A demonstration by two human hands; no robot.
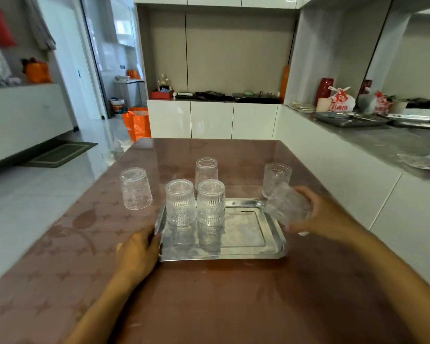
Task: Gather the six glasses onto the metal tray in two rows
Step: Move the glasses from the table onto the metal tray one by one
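Glasses on tray: two ribbed glasses [180, 202] and [210, 202] stood upside down, side by side and nearly touching, along the far left part of the metal tray [248, 247].
Glasses off tray: one [135, 188] sat on the table [60, 256] to the left of the tray, one [206, 170] just behind the tray's pair, one [276, 177] beyond the tray's far right corner; all looked inverted.
Sixth glass: the carried glass [287, 207] was tilted and blurred, above the tray's right edge and close in front of the right-hand table glass.
Right hand: the right hand [318, 214] was wrapped around that carried glass, fingers curled on its near side.
Left hand: the left hand [137, 252] lay against the tray's near left edge, fingers loosely bent on the rim, bracing it and gripping nothing firmly.
Progress: judged two of six placed, a third on its way.
Risk, collision: the carried glass could knock the standing glass behind it, or clip the pair already set down, if swung in too low.
Risk, landing: set down while tilted, it could catch the raised rim and topple.
Risk, sliding: the polished tray looked slick, so a nudge might shift the pair or crowd the row, leaving poor room for three across.
Risk, tray: if the bracing hand lifted, the tray might skid on the glossy table.
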